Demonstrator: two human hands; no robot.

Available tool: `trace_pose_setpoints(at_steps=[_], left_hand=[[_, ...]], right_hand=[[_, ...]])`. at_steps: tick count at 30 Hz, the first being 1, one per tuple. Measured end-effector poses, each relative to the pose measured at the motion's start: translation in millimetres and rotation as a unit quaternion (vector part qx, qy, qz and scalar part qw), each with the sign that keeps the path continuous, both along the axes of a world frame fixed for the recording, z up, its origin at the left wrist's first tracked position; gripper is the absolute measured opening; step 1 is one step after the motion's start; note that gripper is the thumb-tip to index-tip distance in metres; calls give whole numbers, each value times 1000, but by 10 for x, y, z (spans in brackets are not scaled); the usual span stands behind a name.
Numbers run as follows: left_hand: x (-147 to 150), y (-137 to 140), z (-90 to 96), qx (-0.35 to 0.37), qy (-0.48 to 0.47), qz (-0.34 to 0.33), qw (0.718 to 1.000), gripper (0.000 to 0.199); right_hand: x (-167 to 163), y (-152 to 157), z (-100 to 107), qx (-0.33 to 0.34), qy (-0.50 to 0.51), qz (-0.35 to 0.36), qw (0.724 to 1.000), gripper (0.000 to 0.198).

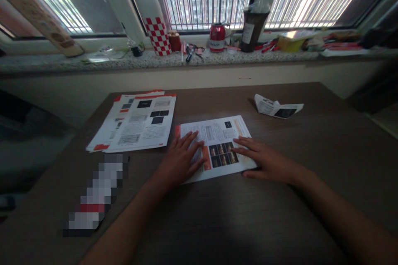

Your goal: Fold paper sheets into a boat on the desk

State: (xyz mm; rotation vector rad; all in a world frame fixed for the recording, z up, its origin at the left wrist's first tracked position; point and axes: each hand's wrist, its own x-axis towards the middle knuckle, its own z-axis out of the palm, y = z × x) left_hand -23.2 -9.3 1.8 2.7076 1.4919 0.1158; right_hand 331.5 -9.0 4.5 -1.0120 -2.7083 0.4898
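Observation:
A printed sheet of paper (217,132) with text and small dark pictures lies flat on the brown table (199,215) in front of me. My left hand (183,157) rests on its left side, fingers spread. On the right edge lies my right hand (264,157), its fingers stretched out over the paper and its thumb near the lower right corner. Neither hand grips anything. Left of the sheet is a stack of similar printed pages (146,128). A folded paper piece (276,107) stands partly raised at the back right.
A blurred-out oblong object (96,194) lies on the table's left. Behind the table, a granite windowsill (118,64) holds a red-and-white checkered bottle (157,29), a red can (217,37), a dark lidded cup (252,29), a yellow container (290,42) and small clutter.

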Motion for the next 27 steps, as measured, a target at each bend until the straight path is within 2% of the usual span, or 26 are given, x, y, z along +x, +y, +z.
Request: trace_pose_setpoints(at_steps=[7,13,18,20,23,25,27], left_hand=[[-160,80,6,51,44,149,986,55],[-263,149,-64,67,43,196,977,58],[-259,169,-37,81,32,218,972,60],[-244,153,0,75,12,183,980,57],[-186,91,68,4,-41,36,998,52],[-125,36,103,-58,-73,-47,994,48],[-67,-11,122,-88,-85,-76,990,49]], right_hand=[[7,10,-15,-1,17,-3,1000,73],[14,7,-31,9,29,0,1000,70],[3,12,-22,9,18,-1,1000,70],[1,15,-29,9,19,0,1000,71],[2,15,-42,10,30,0,1000,69],[6,14,-46,14,36,-3,999,68],[14,20,-48,19,41,-3,999,65]])
